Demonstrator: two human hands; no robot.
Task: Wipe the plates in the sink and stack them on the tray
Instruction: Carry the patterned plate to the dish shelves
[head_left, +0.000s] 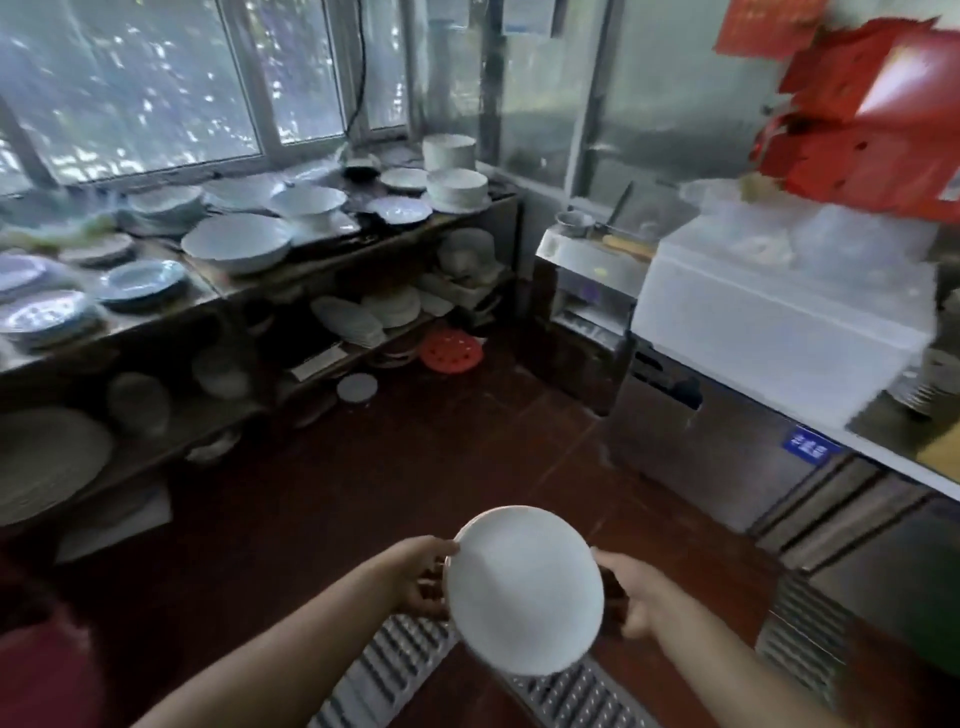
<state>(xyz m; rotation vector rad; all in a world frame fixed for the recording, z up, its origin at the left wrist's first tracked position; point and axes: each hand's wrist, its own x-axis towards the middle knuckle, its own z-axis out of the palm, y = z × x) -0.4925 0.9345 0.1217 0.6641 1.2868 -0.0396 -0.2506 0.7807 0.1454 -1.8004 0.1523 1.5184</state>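
Both-handed, left hand (422, 574) and right hand (631, 592) gripping plate (522, 590).

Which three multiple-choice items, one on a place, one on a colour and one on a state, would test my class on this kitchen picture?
1. Where is the white plate?
A. On the window shelf
B. In the air above the floor grate
C. On the steel counter

2. What colour is the round perforated thing under the shelf?
A. Red
B. Green
C. Black

3. How is the plate held?
A. By the left hand alone
B. By neither hand
C. By both hands at opposite edges

Answers:
1 B: the plate hangs between the hands over the dark red floor, with the grate below it.
2 A: it shows bright red against the dark floor.
3 C: the left hand grips the left rim and the right hand grips the right rim, fingers curled behind.
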